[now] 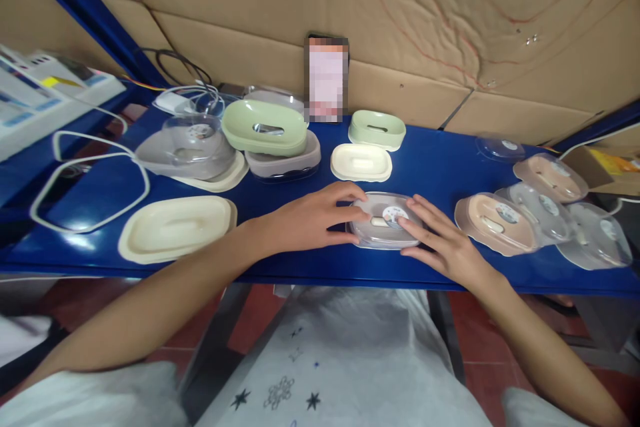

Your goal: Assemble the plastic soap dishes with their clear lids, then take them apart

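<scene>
A grey oval soap box [370, 239] with a clear lid and a round label sits at the table's front, directly before me. My left hand [333, 215] grips its left side, thumb and fingers along the lid's rim. On the opposite side, my right hand [445, 240] has fingers spread over the lid's right end and along its edge, one fingertip by the label. A small cream tray [362, 162] lies just behind the box. Further back is a green soap box base [377, 128] with a slot. Near my left forearm rests a larger cream tray [175, 227].
Green [265, 125] and grey trays pile up at back left, near a coiled white cable [90, 180]. Peach lidded boxes [500, 220] and clear lids [595, 233] cluster at right. A phone [327, 80] leans on the cardboard wall. The blue table [430, 160] has a front edge close to me.
</scene>
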`<state>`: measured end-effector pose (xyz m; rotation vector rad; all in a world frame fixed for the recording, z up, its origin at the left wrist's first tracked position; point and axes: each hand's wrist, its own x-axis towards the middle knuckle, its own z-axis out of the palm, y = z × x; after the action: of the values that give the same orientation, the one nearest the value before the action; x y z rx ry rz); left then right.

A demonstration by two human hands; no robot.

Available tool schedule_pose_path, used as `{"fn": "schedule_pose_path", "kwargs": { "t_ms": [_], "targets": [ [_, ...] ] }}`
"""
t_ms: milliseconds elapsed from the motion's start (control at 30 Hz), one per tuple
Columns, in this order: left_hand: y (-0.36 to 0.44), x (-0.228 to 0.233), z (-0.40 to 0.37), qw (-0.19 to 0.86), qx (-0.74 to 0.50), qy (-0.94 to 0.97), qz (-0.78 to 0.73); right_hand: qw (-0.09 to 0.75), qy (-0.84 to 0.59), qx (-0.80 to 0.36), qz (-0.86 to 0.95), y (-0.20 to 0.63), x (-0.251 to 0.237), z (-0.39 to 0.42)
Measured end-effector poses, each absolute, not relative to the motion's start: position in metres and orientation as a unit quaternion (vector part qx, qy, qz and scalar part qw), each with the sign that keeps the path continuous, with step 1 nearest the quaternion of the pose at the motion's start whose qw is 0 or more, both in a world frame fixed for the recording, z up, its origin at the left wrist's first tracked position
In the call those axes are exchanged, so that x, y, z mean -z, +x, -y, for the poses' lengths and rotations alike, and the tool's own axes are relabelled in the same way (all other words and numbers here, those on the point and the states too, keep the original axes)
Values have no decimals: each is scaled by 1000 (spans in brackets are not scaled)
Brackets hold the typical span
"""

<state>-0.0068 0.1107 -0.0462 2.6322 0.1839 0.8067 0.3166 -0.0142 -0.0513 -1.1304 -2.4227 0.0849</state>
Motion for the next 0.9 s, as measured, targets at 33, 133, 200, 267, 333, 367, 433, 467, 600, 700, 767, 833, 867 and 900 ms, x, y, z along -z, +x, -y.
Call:
{"fn": "schedule_pose_path", "kwargs": {
  "t_ms": [33, 133, 200, 267, 333, 367, 433, 467, 600, 700, 767, 833, 867, 900],
  "targets": [
    [-7, 47, -111, 188, -286, 937, -64, 226, -412, -23, 882, 316, 52, 15],
    [-6, 48, -110, 185, -282, 939, -67, 213, -413, 5, 885, 313, 50, 17],
    [-5, 47, -109, 185, -269, 942, -81, 195, -424, 35, 884, 311, 44, 18],
    [-5, 46, -109, 172, -252, 946, -112, 165, -447, 67, 877, 311, 34, 18],
    [-4, 46, -110, 136, -237, 947, -169, 130, -479, 91, 863, 317, 22, 15],
    [-4, 46, -110, 111, -229, 946, -201, 113, -497, 99, 854, 322, 17, 12],
    [-4, 48, -113, 63, -207, 942, -255, 80, -534, 105, 835, 335, 7, 1],
    [-4, 49, -113, 47, -195, 942, -270, 67, -550, 107, 826, 343, 3, -7],
    [-4, 52, -114, 24, -169, 945, -280, 37, -589, 56, 805, 384, -11, -55],
    [-3, 49, -110, 7, -173, 947, -269, 20, -638, -22, 770, 425, -27, -98],
    [-2, 47, -108, -3, -180, 950, -255, 19, -691, -8, 722, 454, -35, -123],
    [0, 46, -106, -3, -187, 953, -239, 19, -739, 22, 673, 481, -37, -140],
    [1, 46, -105, 0, -189, 954, -233, 21, -756, 33, 654, 492, -35, -146],
    [1, 46, -104, 4, -189, 955, -228, 29, -765, 43, 642, 501, -32, -151]
  ]
}}
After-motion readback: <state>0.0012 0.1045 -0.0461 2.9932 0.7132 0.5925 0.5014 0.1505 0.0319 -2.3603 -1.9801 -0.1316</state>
